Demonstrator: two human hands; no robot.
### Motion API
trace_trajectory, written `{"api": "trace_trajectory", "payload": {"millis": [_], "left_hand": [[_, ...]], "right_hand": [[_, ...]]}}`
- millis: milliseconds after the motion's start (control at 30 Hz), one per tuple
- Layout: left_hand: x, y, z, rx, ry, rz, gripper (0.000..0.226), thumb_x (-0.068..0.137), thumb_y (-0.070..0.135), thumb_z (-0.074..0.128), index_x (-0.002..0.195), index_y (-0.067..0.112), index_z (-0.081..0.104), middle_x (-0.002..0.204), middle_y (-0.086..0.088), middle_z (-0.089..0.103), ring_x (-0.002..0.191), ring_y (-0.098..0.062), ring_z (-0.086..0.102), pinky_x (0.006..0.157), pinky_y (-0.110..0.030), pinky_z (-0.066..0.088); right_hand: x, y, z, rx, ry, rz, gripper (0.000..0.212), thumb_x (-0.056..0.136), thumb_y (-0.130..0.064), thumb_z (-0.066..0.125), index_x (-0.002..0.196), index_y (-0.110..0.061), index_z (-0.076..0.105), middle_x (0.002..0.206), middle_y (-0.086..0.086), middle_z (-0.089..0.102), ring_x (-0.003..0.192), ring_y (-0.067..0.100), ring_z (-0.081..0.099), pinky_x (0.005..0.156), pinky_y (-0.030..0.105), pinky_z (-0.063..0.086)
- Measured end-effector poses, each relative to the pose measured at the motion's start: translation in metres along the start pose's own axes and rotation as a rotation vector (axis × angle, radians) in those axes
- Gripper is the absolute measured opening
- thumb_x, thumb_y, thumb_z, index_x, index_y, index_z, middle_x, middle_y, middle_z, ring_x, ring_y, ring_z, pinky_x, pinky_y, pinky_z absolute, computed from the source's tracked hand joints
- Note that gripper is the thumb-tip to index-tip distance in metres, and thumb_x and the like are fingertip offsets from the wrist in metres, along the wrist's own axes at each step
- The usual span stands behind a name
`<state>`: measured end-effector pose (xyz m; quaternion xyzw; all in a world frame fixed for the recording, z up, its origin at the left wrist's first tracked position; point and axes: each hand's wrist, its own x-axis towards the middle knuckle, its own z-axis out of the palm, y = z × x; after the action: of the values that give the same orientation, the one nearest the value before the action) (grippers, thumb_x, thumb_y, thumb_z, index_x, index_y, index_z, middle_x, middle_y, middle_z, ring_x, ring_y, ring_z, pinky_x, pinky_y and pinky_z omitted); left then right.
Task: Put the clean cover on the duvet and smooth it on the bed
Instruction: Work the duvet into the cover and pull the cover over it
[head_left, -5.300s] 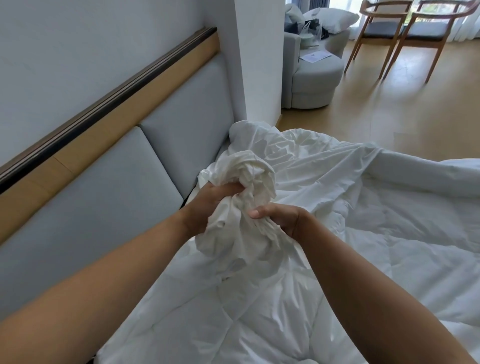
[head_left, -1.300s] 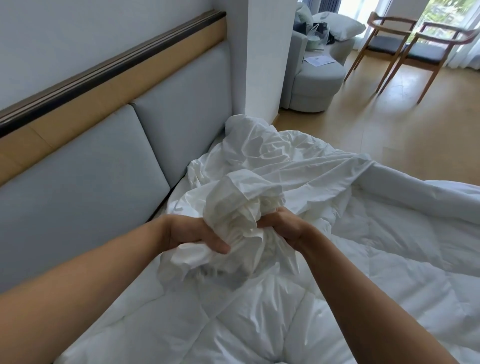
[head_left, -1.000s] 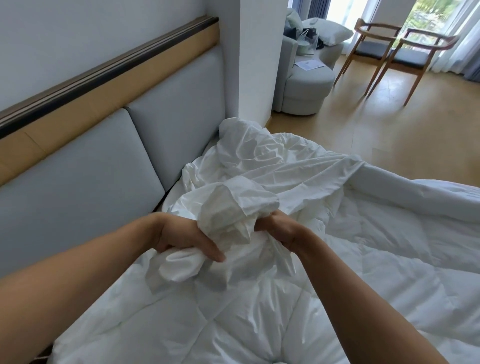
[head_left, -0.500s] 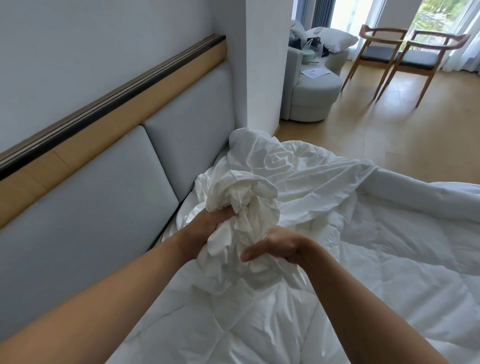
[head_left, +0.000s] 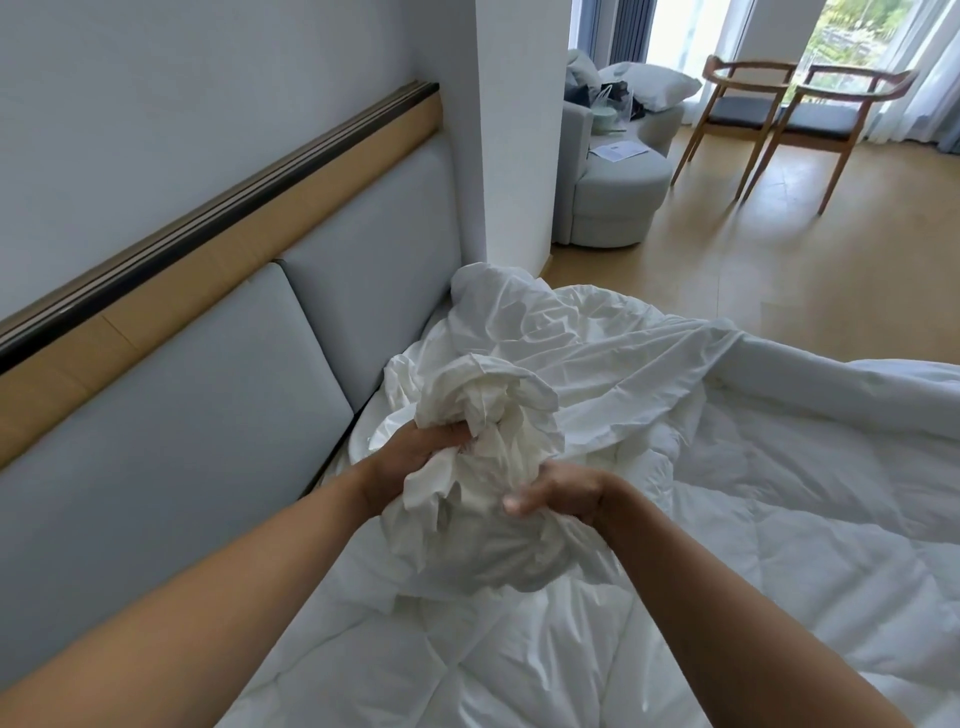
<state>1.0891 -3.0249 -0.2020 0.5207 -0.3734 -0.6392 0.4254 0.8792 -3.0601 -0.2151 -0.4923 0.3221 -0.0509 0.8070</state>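
Observation:
A white quilted duvet lies spread over the bed. The thin white cover is crumpled over its far corner by the headboard. A bunched wad of that cover is raised in front of me. My left hand grips the wad from the left, with its fingers dug into the folds. My right hand clutches the lower part of the wad from the right, thumb pointing left. The duvet corner under the bunched cloth is hidden.
A grey padded headboard with a wooden rail runs along the left. A white pillar stands behind the bed corner. Beyond it are a grey sofa with a pillow and two wooden chairs on the wooden floor.
Over the last second both hands lifted the bunched cover from low on the duvet. My left hand moved up into the folds, and my right hand shifted lower on the wad.

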Motion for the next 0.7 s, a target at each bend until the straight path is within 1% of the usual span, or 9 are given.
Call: {"api": "trace_trajectory", "payload": {"millis": [67, 133, 200, 333, 433, 500, 567, 633, 700], "left_hand": [[0.0, -0.002, 0.002, 0.003, 0.001, -0.008, 0.038, 0.087, 0.024, 0.07, 0.12, 0.006, 0.067, 0.119, -0.019, 0.07, 0.114, -0.033, 0.066, 0.1, -0.041, 0.053], [-0.001, 0.0, 0.004, -0.018, 0.008, -0.016, 0.031, 0.088, 0.022, 0.071, 0.116, 0.008, 0.068, 0.113, -0.014, 0.073, 0.105, -0.027, 0.069, 0.091, -0.035, 0.058], [-0.002, 0.005, 0.005, -0.027, 0.015, -0.01, 0.033, 0.086, 0.023, 0.072, 0.115, 0.01, 0.069, 0.112, -0.012, 0.074, 0.103, -0.025, 0.071, 0.086, -0.031, 0.058], [-0.011, 0.015, 0.001, 0.032, -0.008, -0.038, 0.033, 0.087, 0.023, 0.072, 0.117, 0.013, 0.068, 0.114, -0.01, 0.074, 0.106, -0.026, 0.071, 0.095, -0.038, 0.054], [-0.017, 0.015, -0.001, 0.092, -0.051, -0.115, 0.04, 0.084, 0.026, 0.074, 0.12, 0.011, 0.068, 0.117, -0.013, 0.073, 0.108, -0.029, 0.07, 0.101, -0.043, 0.051], [-0.019, 0.015, -0.001, 0.153, -0.083, -0.182, 0.044, 0.082, 0.027, 0.073, 0.122, 0.009, 0.068, 0.118, -0.012, 0.073, 0.108, -0.026, 0.069, 0.099, -0.039, 0.052], [-0.02, 0.015, -0.005, 0.199, -0.126, -0.293, 0.047, 0.085, 0.032, 0.07, 0.127, 0.011, 0.065, 0.122, -0.013, 0.071, 0.114, -0.029, 0.067, 0.104, -0.041, 0.05], [-0.022, 0.015, -0.012, 0.241, -0.143, -0.438, 0.061, 0.076, 0.046, 0.078, 0.128, 0.016, 0.065, 0.124, -0.017, 0.069, 0.119, -0.036, 0.063, 0.11, -0.05, 0.045], [-0.024, 0.015, -0.019, 0.317, -0.165, -0.52, 0.082, 0.057, 0.055, 0.087, 0.127, 0.018, 0.067, 0.124, -0.019, 0.069, 0.124, -0.042, 0.059, 0.112, -0.056, 0.04]], "right_hand": [[-0.004, -0.008, -0.005, -0.196, -0.006, 0.131, 0.021, 0.086, 0.003, 0.073, 0.085, -0.017, 0.08, 0.091, 0.007, 0.078, 0.084, 0.021, 0.075, 0.079, 0.035, 0.062], [-0.003, -0.009, -0.007, -0.255, 0.024, 0.157, 0.022, 0.084, 0.003, 0.075, 0.098, -0.014, 0.077, 0.101, 0.011, 0.077, 0.095, 0.028, 0.074, 0.089, 0.044, 0.059], [0.001, -0.005, -0.008, -0.169, 0.044, 0.104, 0.028, 0.083, 0.006, 0.075, 0.105, -0.012, 0.074, 0.107, 0.013, 0.075, 0.1, 0.032, 0.072, 0.09, 0.047, 0.058], [0.006, 0.007, -0.007, 0.024, 0.065, -0.055, 0.028, 0.08, 0.005, 0.071, 0.103, -0.012, 0.074, 0.101, 0.012, 0.075, 0.091, 0.028, 0.073, 0.078, 0.04, 0.061], [0.013, 0.009, -0.007, 0.112, 0.159, -0.239, 0.036, 0.077, 0.004, 0.068, 0.111, -0.008, 0.07, 0.106, 0.015, 0.073, 0.095, 0.031, 0.071, 0.083, 0.04, 0.059], [0.019, 0.007, -0.005, 0.147, 0.18, -0.304, 0.046, 0.07, 0.002, 0.066, 0.115, -0.004, 0.068, 0.108, 0.018, 0.071, 0.098, 0.033, 0.069, 0.083, 0.041, 0.058], [0.024, 0.006, -0.007, 0.142, 0.213, -0.343, 0.048, 0.065, 0.002, 0.065, 0.113, -0.003, 0.067, 0.104, 0.017, 0.072, 0.095, 0.032, 0.069, 0.079, 0.039, 0.058], [0.026, 0.004, -0.009, 0.106, 0.266, -0.369, 0.051, 0.06, 0.002, 0.063, 0.11, -0.003, 0.067, 0.1, 0.015, 0.072, 0.091, 0.031, 0.069, 0.075, 0.036, 0.057], [0.027, 0.002, -0.01, 0.056, 0.296, -0.372, 0.053, 0.056, 0.002, 0.062, 0.108, -0.003, 0.067, 0.097, 0.014, 0.071, 0.088, 0.03, 0.068, 0.073, 0.035, 0.055]]}}
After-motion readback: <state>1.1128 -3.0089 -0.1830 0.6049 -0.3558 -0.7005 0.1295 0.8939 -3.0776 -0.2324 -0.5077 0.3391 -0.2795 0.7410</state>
